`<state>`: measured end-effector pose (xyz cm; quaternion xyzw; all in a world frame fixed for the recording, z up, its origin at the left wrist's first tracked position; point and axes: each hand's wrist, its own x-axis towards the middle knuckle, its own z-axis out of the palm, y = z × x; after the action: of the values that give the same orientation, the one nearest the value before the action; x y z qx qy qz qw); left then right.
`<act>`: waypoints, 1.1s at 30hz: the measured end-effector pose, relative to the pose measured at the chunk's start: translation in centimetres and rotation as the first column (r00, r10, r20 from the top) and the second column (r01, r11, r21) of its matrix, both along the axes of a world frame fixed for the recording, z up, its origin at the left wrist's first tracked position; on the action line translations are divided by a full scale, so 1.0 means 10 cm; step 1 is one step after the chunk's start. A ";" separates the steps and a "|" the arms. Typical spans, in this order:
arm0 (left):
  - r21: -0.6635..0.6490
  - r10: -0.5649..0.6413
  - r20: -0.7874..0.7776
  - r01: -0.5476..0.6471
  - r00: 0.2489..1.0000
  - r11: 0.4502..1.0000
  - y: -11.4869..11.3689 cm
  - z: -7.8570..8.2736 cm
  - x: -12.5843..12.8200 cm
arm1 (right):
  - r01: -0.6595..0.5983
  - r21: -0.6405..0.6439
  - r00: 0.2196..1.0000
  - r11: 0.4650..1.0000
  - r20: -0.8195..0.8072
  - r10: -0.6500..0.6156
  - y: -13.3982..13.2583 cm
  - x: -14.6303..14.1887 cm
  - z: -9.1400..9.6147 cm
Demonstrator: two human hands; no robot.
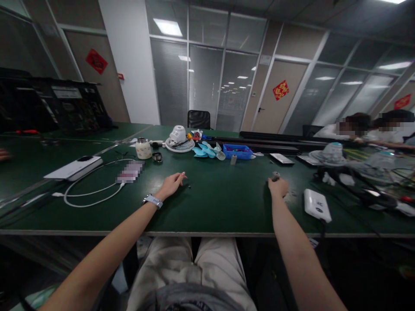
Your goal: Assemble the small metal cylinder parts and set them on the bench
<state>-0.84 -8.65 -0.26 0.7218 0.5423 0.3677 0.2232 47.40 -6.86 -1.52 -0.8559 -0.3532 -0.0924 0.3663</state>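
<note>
My left hand point(172, 185), with a watch point(152, 200) on its wrist, rests low over the green table. Its fingers are loosely bent, the tips a little apart, and nothing shows between them. A small dark piece point(189, 186) lies on the table just right of those fingertips. Farther right, my right hand point(279, 186) is closed around a grey object point(276, 174). Only its rounded top sticks out above the fingers, so its kind is hidden. A small grey cylinder point(233, 160) stands upright beyond and between the hands, before a blue tray point(238, 151).
Light-blue fan blades point(207, 150) and a white fan part point(178, 140) lie at the back. Left are a jar point(143, 148), a phone point(130, 172) on a white cable point(78, 205) and a white box point(74, 167). A white device point(317, 204) lies right; people sit far right.
</note>
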 end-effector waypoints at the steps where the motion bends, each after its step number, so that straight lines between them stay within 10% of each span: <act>1: 0.002 0.002 0.001 -0.002 1.000 1.000 0.01 0.00 0.00 | 0.063 0.068 0.998 0.996 -0.022 -0.062 -0.02 -0.08 0.04; 3: 0.001 0.015 0.000 -0.015 1.000 1.000 0.01 -0.01 0.00 | 0.119 0.216 0.993 0.969 -0.006 -0.120 -0.08 -0.33 0.15; 6: -0.006 0.032 -0.016 -0.032 0.999 0.999 0.02 0.00 0.00 | -0.343 0.235 0.919 0.909 0.284 0.273 -0.17 -0.99 0.25; 9: -0.004 0.043 -0.034 -0.044 0.998 0.999 0.02 0.00 0.00 | -0.844 -0.094 0.467 0.528 0.353 0.811 -0.23 -1.80 0.22; 12: 0.017 0.054 -0.039 -0.054 0.998 0.998 0.01 0.00 0.00 | -0.929 -0.271 0.187 0.251 0.240 0.953 -0.24 -2.43 0.14; 20: 0.018 0.045 -0.067 -0.044 0.997 0.999 0.01 0.01 0.01 | -0.960 -0.253 0.102 0.117 0.071 0.992 -0.12 -2.78 0.09; 24: 0.010 0.048 -0.078 -0.047 0.996 0.999 0.01 0.00 -0.01 | -0.963 -0.184 0.161 0.196 0.191 0.968 0.01 -2.49 0.21; 27: 0.009 0.041 -0.089 -0.040 0.995 0.999 -0.03 0.01 -0.01 | -0.871 -0.005 0.459 0.491 0.344 0.819 0.13 -1.79 0.38; 30: 0.016 0.027 -0.099 -0.026 0.995 1.000 -0.04 0.02 -0.01 | -0.493 0.284 0.851 0.822 0.355 0.388 0.16 -0.88 0.49; 33: 0.022 0.020 -0.108 -0.017 0.994 1.000 -0.02 0.01 -0.01 | -0.115 0.388 0.974 0.915 0.223 0.028 0.11 -0.20 0.47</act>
<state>-0.97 -8.82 -0.12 0.7379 0.5564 0.3356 0.1825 45.40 -5.78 3.14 -0.7349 -0.3956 -0.2397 0.4959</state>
